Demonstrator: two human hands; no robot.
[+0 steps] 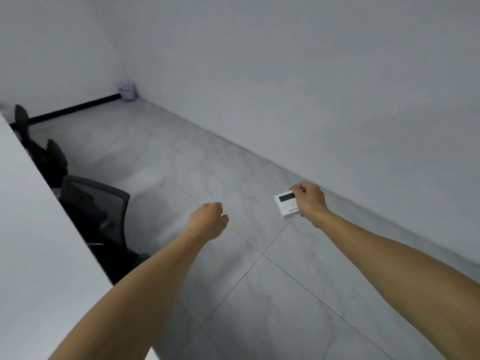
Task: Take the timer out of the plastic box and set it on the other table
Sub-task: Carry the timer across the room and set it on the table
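Observation:
A small white timer (285, 204) with a dark display is held in the air over the grey tiled floor. My right hand (310, 201) grips it by its right edge, display facing up. My left hand (210, 219) hangs out in front at centre, fingers curled into a loose fist with nothing in it. A white table (31, 242) runs along the left edge of the view. No plastic box is in view.
Black office chairs (93, 211) are tucked along the table's right side. A white wall (311, 87) runs along the right, meeting the floor in a diagonal line. A small white bag (127, 92) sits in the far corner.

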